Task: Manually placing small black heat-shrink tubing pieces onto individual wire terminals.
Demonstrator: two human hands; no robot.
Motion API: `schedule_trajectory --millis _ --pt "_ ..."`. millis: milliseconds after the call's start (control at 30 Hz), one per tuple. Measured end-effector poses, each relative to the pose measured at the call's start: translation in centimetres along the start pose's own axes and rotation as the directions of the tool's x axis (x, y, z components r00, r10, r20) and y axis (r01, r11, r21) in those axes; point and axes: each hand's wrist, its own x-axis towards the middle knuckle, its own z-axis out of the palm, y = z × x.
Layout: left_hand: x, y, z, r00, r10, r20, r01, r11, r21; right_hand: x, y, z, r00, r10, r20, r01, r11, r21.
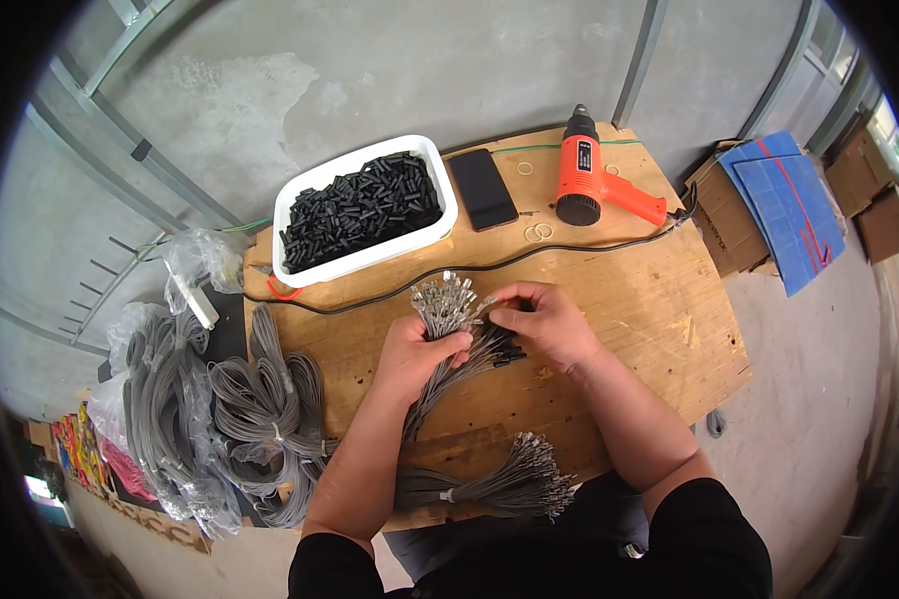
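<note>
My left hand [420,351] is closed round a bundle of thin grey cables [448,301], whose silvery metal ends fan out above the fist. Just to its right, my right hand [544,321] pinches with thumb and forefinger beside the metal ends, at what looks like a single cable end; the exact piece is too small to make out. Below the hands, more cables of the bunch spread to the right, with black sleeves [509,351] on their ends. A second tied cable bundle [489,481] lies at the table's near edge, its metal ends pointing right.
A white tub [448,178] of short black tubes stands at the back left. Beside it lie a black phone [483,190], a red heat gun [581,170] and rubber bands [537,234]. A black cord [430,274] crosses the wooden table [659,319]. Coiled grey cables [270,399] lie left.
</note>
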Motion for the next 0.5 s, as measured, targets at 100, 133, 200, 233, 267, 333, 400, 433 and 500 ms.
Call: schedule_trajectory --millis 100,133,200,233,267,333,400,433,500 --pt "-0.05 0.16 0.15 0.999 0.011 0.038 -0.013 0.999 0.042 -0.07 0.12 0.65 0.998 0.015 0.062 -0.015 1.0 0.001" --pt "-0.08 0.23 0.24 0.999 -0.005 0.033 0.003 0.998 0.064 -0.12 0.12 0.83 0.995 -0.007 0.097 0.003 0.999 0.045" --pt "-0.05 0.05 0.24 0.999 -0.005 0.043 0.002 0.997 0.073 -0.02 0.55 0.73 0.994 -0.015 0.109 0.01 0.999 0.051" --pt "-0.01 -0.1 0.19 0.999 -0.005 0.053 0.001 0.997 0.081 0.03 0.74 0.69 0.992 -0.021 0.121 0.015 0.998 0.056" --pt "0.06 -0.25 0.04 0.999 -0.005 0.053 0.0 0.997 0.082 0.03 0.78 0.66 0.992 -0.022 0.121 0.016 0.998 0.057" --pt "0.19 -0.47 -0.32 0.996 0.023 0.086 -0.029 0.997 0.069 0.03 0.81 0.61 0.99 -0.03 0.135 0.027 0.999 0.026" --pt "0.17 -0.53 -0.38 0.995 0.028 0.092 -0.034 0.998 0.059 0.08 1.01 0.64 0.99 -0.053 0.127 0.052 0.999 0.007" --pt "0.16 -0.55 -0.39 0.995 0.033 0.098 -0.038 0.998 0.048 0.11 1.06 0.66 0.99 -0.075 0.12 0.077 0.997 -0.013" --pt "0.02 -0.46 -0.36 0.995 0.033 0.096 -0.038 0.998 0.049 0.07 0.93 0.73 0.989 -0.065 0.131 0.064 0.998 0.011"
